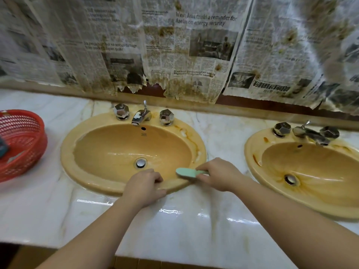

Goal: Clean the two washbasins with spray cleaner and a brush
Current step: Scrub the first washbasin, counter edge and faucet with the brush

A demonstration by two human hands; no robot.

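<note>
Clearly the step in hand is scrubbing the near right rim of the left oval, yellow-orange ceramic washbasin (101,131): the right hand (217,174) has its fingers curled round the handle of the pale green plastic brush (187,172), whose head lies on that rim, while the left hand (144,184) curls over the front edge just beside it, bracing. To do it well, I would keep the bristles flat and work in short strokes toward the brown streaks up the right rim. The right yellow-orange washbasin (258,150), well apart, looks stained and unscrubbed.

newspaper (194,45) | headline "West Asia crisis a reminder for Asean on energy security"
</note>
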